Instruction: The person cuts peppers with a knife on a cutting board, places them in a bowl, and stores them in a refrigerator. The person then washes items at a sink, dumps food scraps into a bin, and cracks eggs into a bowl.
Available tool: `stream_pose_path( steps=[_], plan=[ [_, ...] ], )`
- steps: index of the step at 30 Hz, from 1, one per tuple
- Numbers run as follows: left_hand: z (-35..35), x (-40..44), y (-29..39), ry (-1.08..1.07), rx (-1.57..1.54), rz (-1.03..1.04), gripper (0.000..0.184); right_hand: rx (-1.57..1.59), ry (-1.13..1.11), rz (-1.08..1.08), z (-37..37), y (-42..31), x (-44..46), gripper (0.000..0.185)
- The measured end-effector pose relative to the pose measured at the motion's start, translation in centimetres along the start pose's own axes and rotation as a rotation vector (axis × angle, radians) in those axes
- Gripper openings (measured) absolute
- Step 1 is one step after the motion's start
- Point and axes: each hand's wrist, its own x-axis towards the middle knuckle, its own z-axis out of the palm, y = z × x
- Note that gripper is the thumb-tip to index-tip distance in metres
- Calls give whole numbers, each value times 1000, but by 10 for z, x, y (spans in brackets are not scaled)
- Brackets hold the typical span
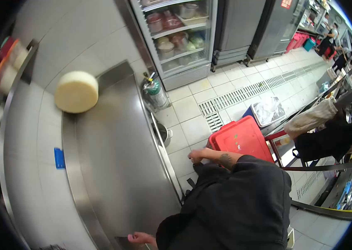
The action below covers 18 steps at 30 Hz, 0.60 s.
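Observation:
My right hand (196,155) is closed, off the counter's front edge, above the floor and beside a red lidded bin. Whatever it may hold is hidden. My left hand (140,238) is low in the view over the near end of the steel counter (117,150), fingers curled. A dark flat piece (122,241) lies beside its fingertips; I cannot tell what it is or whether the hand grips it. A thick, round, cream-coloured chopping block (77,92) stands at the counter's far end, against the tiled wall.
The red bin (242,139) stands behind me, beside a plastic-covered container (268,111). A green-and-white gas cylinder (155,93) and a pot (163,132) sit by the counter. A glass-door fridge (180,37) stands beyond. A wall shelf (7,125) runs along the left. People (330,41) stand far off.

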Motion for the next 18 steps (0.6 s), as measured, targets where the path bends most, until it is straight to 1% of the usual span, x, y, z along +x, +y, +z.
stream_pose_path(
  steps=[1, 3, 4, 6, 9, 12, 14, 15, 16, 17, 18],
  plan=[
    [12, -13, 66, -133, -167, -39, 30, 32, 50, 15, -14, 17, 10, 29],
    [53, -21, 131, -342, -345, -36, 30, 63, 138, -33, -45, 50, 28, 32],
    [73, -27, 165, -452, -434, -36, 30, 108, 192, -4, -68, 56, 21, 33],
    [106, -40, 239, -576, -526, 22, 29, 184, 310, 57, -113, 71, 1, 34],
    [159, -55, 323, -769, -607, 149, 27, 267, 479, 165, -137, 133, -9, 35],
    [219, -69, 394, -952, -698, 276, 24, 348, 687, 329, -121, 205, -38, 32],
    [262, -83, 442, -1080, -750, 361, 23, 649, 806, 488, -87, 254, -64, 29],
    [285, -88, 466, -1151, -759, 409, 23, 1051, 758, 655, -66, 276, -78, 27],
    [307, -91, 487, -1224, -756, 460, 22, 1043, 794, 804, -42, 290, -101, 24],
    [338, -100, 508, -1267, -767, 541, 22, 1353, 946, 926, -19, 287, -126, 17],
    [364, -105, 531, -1315, -761, 635, 21, 1302, 955, 979, 69, 328, -128, 14]
  ],
)
